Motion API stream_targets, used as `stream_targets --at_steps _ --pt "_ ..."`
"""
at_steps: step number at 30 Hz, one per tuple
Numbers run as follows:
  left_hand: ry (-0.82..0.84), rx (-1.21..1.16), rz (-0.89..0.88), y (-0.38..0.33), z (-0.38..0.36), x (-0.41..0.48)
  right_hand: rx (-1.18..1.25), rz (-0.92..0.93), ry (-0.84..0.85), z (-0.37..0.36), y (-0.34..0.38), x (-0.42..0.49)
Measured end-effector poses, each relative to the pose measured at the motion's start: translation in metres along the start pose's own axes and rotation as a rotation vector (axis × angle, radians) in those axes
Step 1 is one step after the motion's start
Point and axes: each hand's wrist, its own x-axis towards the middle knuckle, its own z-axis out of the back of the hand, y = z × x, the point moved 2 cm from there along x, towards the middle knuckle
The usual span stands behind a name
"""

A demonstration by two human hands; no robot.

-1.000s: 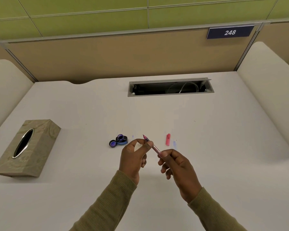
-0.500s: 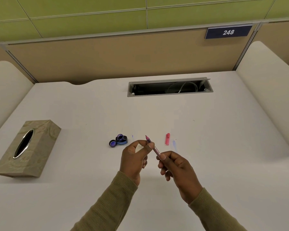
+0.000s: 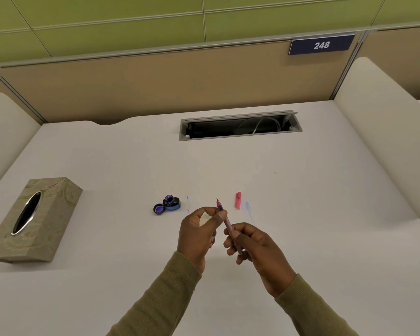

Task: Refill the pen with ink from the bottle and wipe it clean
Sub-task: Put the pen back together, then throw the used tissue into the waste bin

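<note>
Right hand (image 3: 255, 248) grips pen (image 3: 226, 221); left hand (image 3: 199, 229) pinches it, perhaps through tissue.

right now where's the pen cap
In the head view the pink pen cap lies on the white desk, just beyond and right of the pen, with the open ink bottle off to its left.

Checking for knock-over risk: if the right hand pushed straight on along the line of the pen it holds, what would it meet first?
Probably the left hand, whose thumb already rests on the pen that the right hand grips. Past it, bare desk between ink bottle and pink cap; depth unclear.
</note>
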Motion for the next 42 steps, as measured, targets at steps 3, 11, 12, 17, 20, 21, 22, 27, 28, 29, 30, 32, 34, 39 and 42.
stream_targets --at_steps 3,11,12,17,20,21,22,27,28,29,30,32,34,39,42 --pt "0.013 0.046 0.005 0.002 -0.005 0.0 -0.096 0.017 -0.074 0.005 -0.003 0.002" --pt "0.023 0.063 0.131 0.02 -0.011 0.005 -0.273 0.013 -0.426 0.039 -0.031 0.037" --pt "0.032 0.062 0.149 0.023 -0.01 0.005 -0.336 0.0 -0.475 0.045 -0.035 0.046" --pt "0.08 0.04 0.19 0.041 -0.005 0.008 -0.6 -0.037 -0.549 0.058 -0.052 0.082" --pt "0.081 0.051 0.19 0.046 0.001 0.01 -0.68 -0.061 -0.552 0.054 -0.057 0.097" --pt "0.08 0.054 0.188 0.048 0.003 0.01 -0.699 -0.067 -0.552 0.052 -0.056 0.1" --pt "0.08 0.055 0.188 0.049 0.005 0.01 -0.719 -0.072 -0.553 0.051 -0.056 0.103" --pt "0.08 0.058 0.197 0.05 0.011 0.011 -0.789 -0.088 -0.552 0.047 -0.056 0.107" --pt "0.083 0.061 0.198 0.051 0.011 0.011 -0.8 -0.088 -0.549 0.047 -0.057 0.108" --pt "0.084 0.065 0.199 0.051 0.012 0.011 -0.809 -0.084 -0.546 0.047 -0.057 0.108" --pt "0.086 0.068 0.201 0.052 0.012 0.011 -0.814 -0.079 -0.544 0.047 -0.057 0.108" --pt "0.091 0.069 0.204 0.054 0.012 0.011 -0.808 -0.067 -0.54 0.047 -0.056 0.108" --pt "0.096 0.07 0.206 0.054 0.013 0.012 -0.806 -0.061 -0.533 0.047 -0.055 0.109" --pt "0.097 0.079 0.207 0.052 0.013 0.01 -0.817 -0.051 -0.524 0.046 -0.054 0.11" --pt "0.104 0.059 0.213 0.049 0.013 0.009 -0.831 -0.038 -0.528 0.045 -0.054 0.11"
